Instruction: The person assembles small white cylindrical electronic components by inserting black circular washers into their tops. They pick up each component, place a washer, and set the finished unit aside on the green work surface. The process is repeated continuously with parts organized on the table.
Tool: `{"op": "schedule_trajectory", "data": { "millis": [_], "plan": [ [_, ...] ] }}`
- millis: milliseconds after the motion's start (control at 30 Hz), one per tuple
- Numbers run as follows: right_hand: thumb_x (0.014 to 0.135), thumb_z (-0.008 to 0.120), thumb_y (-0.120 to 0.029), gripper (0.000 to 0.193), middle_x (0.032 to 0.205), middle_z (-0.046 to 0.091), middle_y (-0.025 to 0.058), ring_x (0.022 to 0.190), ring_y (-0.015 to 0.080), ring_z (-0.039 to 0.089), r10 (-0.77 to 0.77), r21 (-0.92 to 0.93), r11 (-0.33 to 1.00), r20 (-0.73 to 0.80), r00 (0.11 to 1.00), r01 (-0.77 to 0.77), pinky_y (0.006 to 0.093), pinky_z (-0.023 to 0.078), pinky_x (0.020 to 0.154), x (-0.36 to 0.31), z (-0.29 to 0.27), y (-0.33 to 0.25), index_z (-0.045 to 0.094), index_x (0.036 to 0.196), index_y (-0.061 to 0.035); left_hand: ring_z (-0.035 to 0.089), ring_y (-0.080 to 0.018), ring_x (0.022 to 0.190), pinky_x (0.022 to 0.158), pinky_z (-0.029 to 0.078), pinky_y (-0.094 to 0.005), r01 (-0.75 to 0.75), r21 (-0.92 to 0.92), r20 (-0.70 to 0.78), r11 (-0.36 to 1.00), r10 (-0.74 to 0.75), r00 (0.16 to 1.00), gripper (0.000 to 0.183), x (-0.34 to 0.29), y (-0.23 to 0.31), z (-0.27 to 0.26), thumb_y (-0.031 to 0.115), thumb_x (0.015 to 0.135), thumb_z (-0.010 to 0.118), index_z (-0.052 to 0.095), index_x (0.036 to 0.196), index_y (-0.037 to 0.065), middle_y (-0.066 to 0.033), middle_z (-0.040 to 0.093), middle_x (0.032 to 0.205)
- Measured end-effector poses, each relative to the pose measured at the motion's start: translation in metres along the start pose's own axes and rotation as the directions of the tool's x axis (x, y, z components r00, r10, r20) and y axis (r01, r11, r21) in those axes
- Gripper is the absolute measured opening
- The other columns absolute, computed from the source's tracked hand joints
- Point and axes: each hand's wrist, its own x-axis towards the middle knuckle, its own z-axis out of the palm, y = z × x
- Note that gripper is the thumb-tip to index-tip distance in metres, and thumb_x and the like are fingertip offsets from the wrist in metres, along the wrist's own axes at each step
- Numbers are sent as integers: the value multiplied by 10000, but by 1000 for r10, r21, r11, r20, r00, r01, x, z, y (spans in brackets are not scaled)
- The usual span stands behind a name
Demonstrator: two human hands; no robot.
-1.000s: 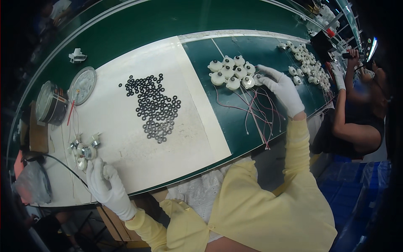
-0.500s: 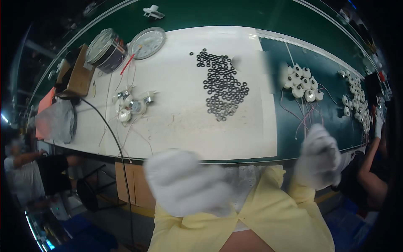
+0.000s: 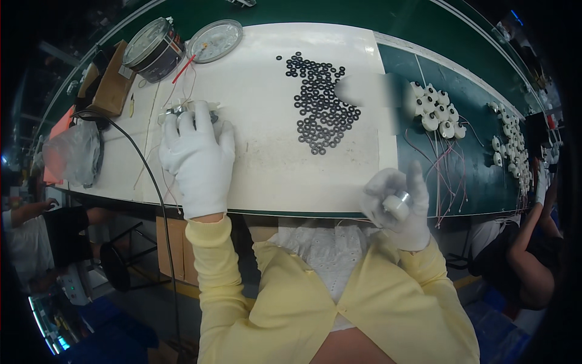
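My left hand (image 3: 200, 161), in a white glove, lies over the cluster of small white-and-silver motors (image 3: 205, 108) on the white board. Its fingers are stretched and apart, the fingertips touching the cluster and hiding part of it. At the board's front right corner, my right hand (image 3: 409, 212), gloved too, is closed around one small white-and-silver motor (image 3: 397, 205). Its index finger or thumb points up, away from the motor. Many black rings (image 3: 321, 100) are spread over the middle of the board.
A metal can (image 3: 154, 51), a round lid (image 3: 215, 41) with a red stick (image 3: 183, 70), and a cardboard box (image 3: 103, 85) stand far left. A black cable (image 3: 136, 151) crosses the left side. White wired parts (image 3: 436, 109) sit on the green mat. Co-workers are at both sides.
My left hand has gone from in front of my body forward and left onto the motors. My right hand has moved left over the board's corner, the motor now showing in it.
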Motion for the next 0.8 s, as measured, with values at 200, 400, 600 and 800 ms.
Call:
{"op": "schedule_trajectory", "data": {
  "millis": [200, 400, 600, 800],
  "plan": [
    [837, 864, -360, 436, 710, 631, 48, 627, 165, 639, -448, -891, 402, 11, 894, 212, 311, 515, 607, 19, 5, -13, 714, 1074, -27, 683, -378, 1073, 903, 535, -481, -1, -19, 53, 1000, 2, 999, 381, 7, 5, 14, 326, 894, 752, 707, 1205, 111, -107, 747, 956],
    [771, 872, -411, 379, 710, 641, 63, 655, 275, 630, -508, -950, -190, 311, 803, 248, 404, 481, 628, 33, -6, -12, 720, 935, -105, 693, -305, 892, 812, 515, -448, 21, 19, -125, 1000, -18, 992, 299, 17, -13, 43, 361, 851, 779, 724, 1022, 122, -81, 717, 784],
    [783, 862, -411, 339, 685, 587, 41, 643, 266, 589, -497, -916, -339, 367, 786, 213, 416, 442, 668, 27, -11, -18, 733, 933, -135, 675, -275, 826, 777, 498, -440, 44, 21, -100, 999, -42, 994, 287, 13, -20, 38, 386, 844, 791, 725, 774, 115, -55, 701, 751],
    [918, 750, -191, 255, 799, 688, 75, 732, 230, 660, -401, -933, 245, 152, 903, 266, 343, 502, 694, 23, -4, -25, 736, 1127, -46, 649, -284, 846, 791, 486, -453, -115, -262, -81, 958, 96, 992, 256, 6, 4, 6, 333, 799, 824, 717, 747, 106, -55, 666, 747]
  ]
}}
